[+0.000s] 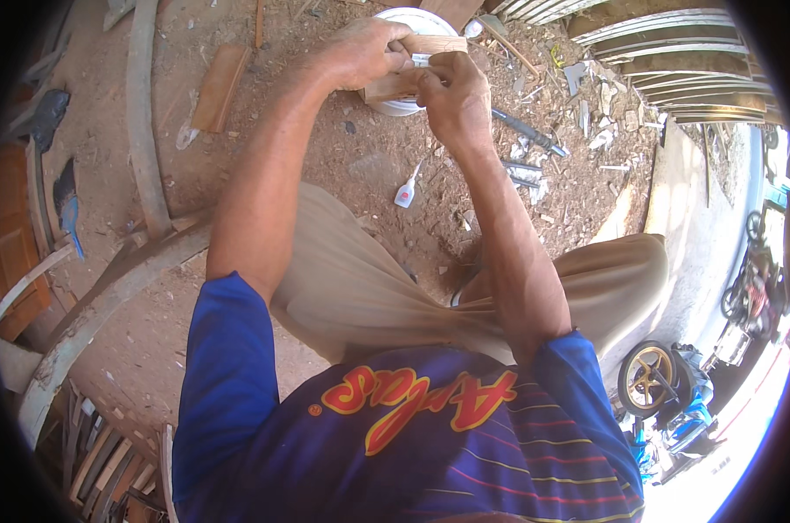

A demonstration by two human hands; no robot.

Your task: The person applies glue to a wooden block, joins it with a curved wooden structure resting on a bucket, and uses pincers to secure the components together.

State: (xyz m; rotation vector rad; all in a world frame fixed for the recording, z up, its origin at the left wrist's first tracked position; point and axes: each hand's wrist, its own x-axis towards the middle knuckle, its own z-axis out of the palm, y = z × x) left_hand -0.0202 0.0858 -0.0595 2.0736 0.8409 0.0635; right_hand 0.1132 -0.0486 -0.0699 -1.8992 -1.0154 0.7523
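Note:
At the top of the view, both of my hands meet over a round white bucket [398, 108]. A small white piece with dark marks [421, 60] sits between my fingertips, too small to tell its kind. My left hand [367, 54] is closed, its fingertips at the piece's left end. My right hand [461, 94] pinches at its right end with thumb and bent forefinger. One wooden block [437, 44] lies just beyond the fingers, and another wooden block [391, 85] is under them, across the bucket. My fingers hide part of both blocks.
A small white squeeze bottle [404, 193] lies on the dirt between my knees. Right of the bucket lies a dark rod-like tool [529, 131]. A wooden board [221, 89] and a long curved beam [144, 122] lie left. Stacked slats [674, 52] stand far right; motorcycles [665, 392] stand beyond.

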